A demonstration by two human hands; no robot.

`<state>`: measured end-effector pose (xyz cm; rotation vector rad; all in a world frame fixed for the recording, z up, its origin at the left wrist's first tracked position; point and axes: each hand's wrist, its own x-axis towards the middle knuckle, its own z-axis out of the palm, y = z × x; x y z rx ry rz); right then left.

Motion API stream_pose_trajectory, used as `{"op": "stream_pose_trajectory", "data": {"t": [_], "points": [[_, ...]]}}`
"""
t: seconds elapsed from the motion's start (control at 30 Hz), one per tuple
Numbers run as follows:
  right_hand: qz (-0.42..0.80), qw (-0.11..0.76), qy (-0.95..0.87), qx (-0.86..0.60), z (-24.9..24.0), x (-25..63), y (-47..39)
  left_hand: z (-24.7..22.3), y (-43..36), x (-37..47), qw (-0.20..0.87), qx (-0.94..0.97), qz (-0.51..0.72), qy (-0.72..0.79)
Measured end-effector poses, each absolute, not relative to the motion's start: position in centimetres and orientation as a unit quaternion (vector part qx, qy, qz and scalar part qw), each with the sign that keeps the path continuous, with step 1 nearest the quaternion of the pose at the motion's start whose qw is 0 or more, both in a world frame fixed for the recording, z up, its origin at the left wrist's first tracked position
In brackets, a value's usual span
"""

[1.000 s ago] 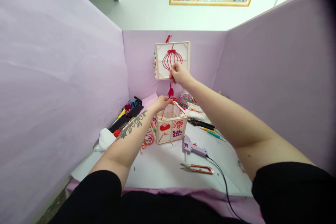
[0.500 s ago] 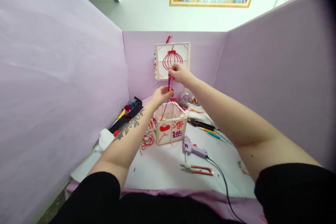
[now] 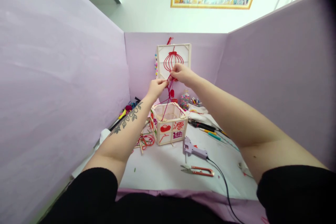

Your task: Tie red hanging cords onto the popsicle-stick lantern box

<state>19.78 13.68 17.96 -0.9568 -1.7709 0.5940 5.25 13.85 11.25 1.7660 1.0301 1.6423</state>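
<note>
My left hand [image 3: 158, 88] and my right hand [image 3: 181, 73] are close together above an open-topped lantern frame [image 3: 170, 129] of pale wooden sticks. Both hands pinch magenta cords [image 3: 169, 92], the right one slightly higher. From a gathering point under my fingers, the cords spread down to the frame's top corners. Red and purple characters decorate the frame's white panels, and it stands on the table. Whether the cords are knotted between my fingertips is too small to tell. Behind my hands hangs a square panel [image 3: 185, 56] with a red lantern outline.
In front of the frame lie a lilac glue gun [image 3: 195, 148] with a black cable and orange-handled thread snips [image 3: 198, 170]. Pliers [image 3: 201, 125] and pens [image 3: 214, 134] are at right, tangled red cord [image 3: 147, 141] at left. A jar of beads [image 3: 184, 100] stands behind.
My left hand has risen and shifted slightly left, now pinching cord beside my right hand. The cords between the hands have spread apart. The frame stays on the table.
</note>
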Motion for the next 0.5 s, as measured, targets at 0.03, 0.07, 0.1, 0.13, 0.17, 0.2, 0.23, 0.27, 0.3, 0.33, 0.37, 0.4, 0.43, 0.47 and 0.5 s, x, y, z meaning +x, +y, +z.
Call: {"op": "stream_pose_trajectory", "data": {"t": [0.03,0.07,0.1,0.13,0.17,0.2,0.23,0.27,0.3,0.33,0.37,0.4,0.43,0.47,0.5], "points": [[0.292,0.503,-0.716,-0.386,18.0,19.8,13.6,11.4,13.7,5.3,0.264,0.649,0.605,0.378],[0.344,0.508,-0.696,-0.373,18.2,19.8,13.5,11.5,13.6,5.3,0.27,0.647,0.606,0.375],[0.397,0.51,-0.674,-0.359,18.4,19.8,13.3,11.6,13.5,5.4,0.273,0.648,0.607,0.371],[0.444,0.507,-0.653,-0.345,18.6,19.8,13.2,11.7,13.4,5.4,0.273,0.652,0.606,0.365],[0.482,0.497,-0.639,-0.335,18.9,19.9,13.1,11.7,13.3,5.5,0.272,0.657,0.605,0.358],[0.51,0.483,-0.63,-0.331,19.2,19.9,13.0,11.7,13.2,5.5,0.27,0.662,0.605,0.351],[0.525,0.47,-0.626,-0.333,19.4,19.9,13.0,11.6,13.1,5.5,0.27,0.664,0.606,0.346],[0.532,0.458,-0.627,-0.339,19.7,19.9,13.0,11.5,13.0,5.4,0.272,0.659,0.611,0.343],[0.533,0.447,-0.629,-0.346,19.9,19.9,13.1,11.3,12.9,5.3,0.275,0.65,0.619,0.344],[0.532,0.435,-0.633,-0.356,20.1,19.9,13.3,11.1,12.7,5.0,0.279,0.637,0.629,0.348],[0.528,0.421,-0.638,-0.37,20.2,19.9,13.5,10.8,12.5,4.7,0.281,0.621,0.641,0.353],[0.522,0.406,-0.643,-0.387,20.3,19.8,13.7,10.4,12.2,4.3,0.283,0.603,0.654,0.36],[0.514,0.391,-0.647,-0.406,20.4,19.7,13.9,10.0,11.9,3.7,0.285,0.582,0.669,0.365],[0.506,0.38,-0.65,-0.421,20.6,19.5,14.1,9.6,11.5,3.2,0.286,0.558,0.686,0.37],[0.497,0.378,-0.651,-0.432,20.8,19.4,14.2,9.2,11.0,2.6,0.288,0.532,0.704,0.372]]}}
